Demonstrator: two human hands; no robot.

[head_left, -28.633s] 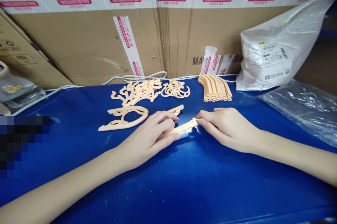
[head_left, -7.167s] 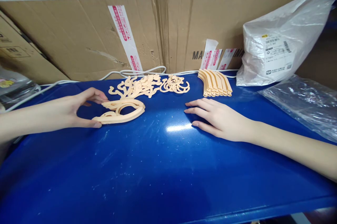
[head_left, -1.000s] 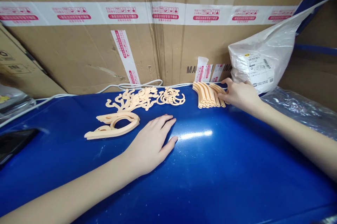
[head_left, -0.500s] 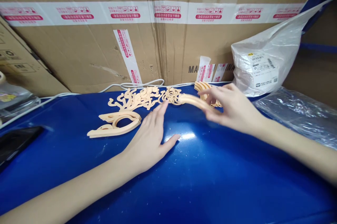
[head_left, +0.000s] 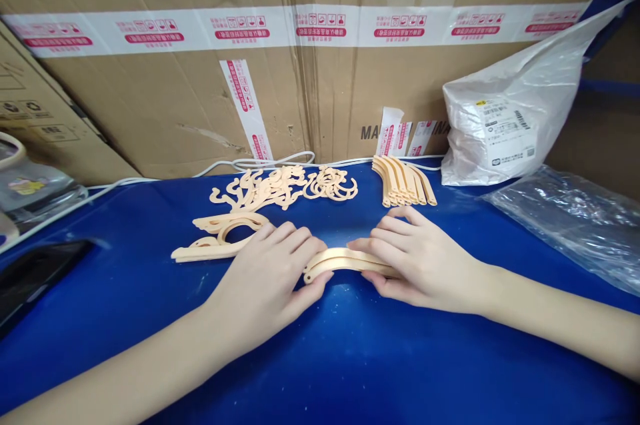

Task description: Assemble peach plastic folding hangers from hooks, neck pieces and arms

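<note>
A curved beige plastic piece [head_left: 345,258], looking like a folding-hanger arm, lies level between my hands just above or on the blue tabletop. My left hand [head_left: 273,265] has thumb and fingers closed round its left end, where a small hole shows. Round its right part my right hand [head_left: 425,258] is closed, hiding that end. Left of my left hand lie folded beige hangers [head_left: 210,252], partly covered by its fingers. Behind the hands are a pile of beige hooks [head_left: 270,185], several beige C-shaped rings [head_left: 333,183] and a stack of matching curved arms [head_left: 400,182].
A blue-covered table [head_left: 350,358] carries everything. Cardboard boxes [head_left: 325,92] wall off the back, with a white cable [head_left: 235,164] along them. A white mailing bag [head_left: 500,112] and clear plastic wrap [head_left: 565,218] lie right; a black phone [head_left: 40,278] and a clear cup [head_left: 35,182] left.
My right hand has brought the curved arm from near the stack toward me. My left hand has gone from flat and open to closed on the arm's left end.
</note>
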